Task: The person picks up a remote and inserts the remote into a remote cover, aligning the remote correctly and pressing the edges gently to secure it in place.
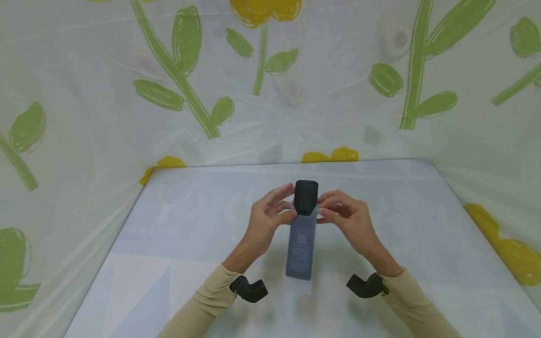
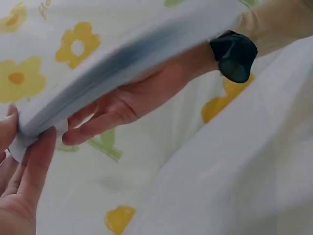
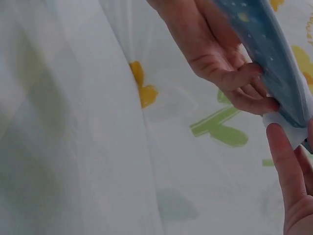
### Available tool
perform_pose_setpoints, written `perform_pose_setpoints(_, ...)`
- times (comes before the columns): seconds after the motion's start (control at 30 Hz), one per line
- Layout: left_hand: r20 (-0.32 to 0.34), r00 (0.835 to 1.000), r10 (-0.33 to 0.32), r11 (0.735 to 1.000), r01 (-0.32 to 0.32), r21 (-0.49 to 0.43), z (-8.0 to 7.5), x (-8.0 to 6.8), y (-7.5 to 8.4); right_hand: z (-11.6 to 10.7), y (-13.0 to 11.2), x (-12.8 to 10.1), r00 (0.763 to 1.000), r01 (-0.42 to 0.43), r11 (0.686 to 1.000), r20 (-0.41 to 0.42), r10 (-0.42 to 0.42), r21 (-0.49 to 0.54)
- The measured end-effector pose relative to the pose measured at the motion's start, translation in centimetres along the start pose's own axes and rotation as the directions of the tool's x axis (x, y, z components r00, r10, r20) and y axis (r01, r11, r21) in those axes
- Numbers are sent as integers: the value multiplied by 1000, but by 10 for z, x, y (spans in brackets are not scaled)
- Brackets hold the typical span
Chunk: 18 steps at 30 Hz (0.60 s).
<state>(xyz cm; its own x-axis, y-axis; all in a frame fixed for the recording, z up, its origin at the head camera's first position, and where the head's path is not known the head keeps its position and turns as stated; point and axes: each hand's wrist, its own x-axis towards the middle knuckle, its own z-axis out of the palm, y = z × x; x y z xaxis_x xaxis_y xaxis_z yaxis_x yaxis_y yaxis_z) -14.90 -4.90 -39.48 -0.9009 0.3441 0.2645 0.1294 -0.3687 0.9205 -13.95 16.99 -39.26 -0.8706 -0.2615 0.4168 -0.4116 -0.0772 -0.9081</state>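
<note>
A long, flat blue-grey packet (image 1: 301, 253) with faint printing on its face is held up between both hands. My left hand (image 1: 268, 216) pinches its left edge near the top with thumb and fingers. On the other side my right hand (image 1: 348, 216) pinches the right edge at the same height. A black piece (image 1: 306, 195) with rounded corners covers the packet's top end in the head view. In the right wrist view the packet's white end (image 3: 288, 128) flares out between the fingertips, and the packet's face (image 3: 264, 44) looks blue with pale spots.
Under the hands lies a white table (image 1: 177, 225) with pale blue shapes. A white cloth (image 1: 321, 112) with green leaves and yellow flowers hangs behind and along the sides. Each wrist carries a black camera, the left camera (image 1: 249, 288) and the right camera (image 1: 367, 285).
</note>
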Motion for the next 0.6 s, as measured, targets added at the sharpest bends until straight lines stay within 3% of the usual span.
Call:
perform_pose_setpoints(0.1, -59, 998, 35, 999, -33, 21, -1, 0, -2, 3, 0, 0, 999, -45, 998, 13, 44, 52)
perform_pose_setpoints(0.2, -75, 995, 65, 998, -63, 21, -2, 1, -3, 7, -1, 0, 998, -60, 993, 23, 58, 103)
perform_pose_setpoints(0.6, 12, 999, 52, 995, -53, 88, -12, 5, -3, 8, -8, 8, 990, -103, 989, 110, 92, 105)
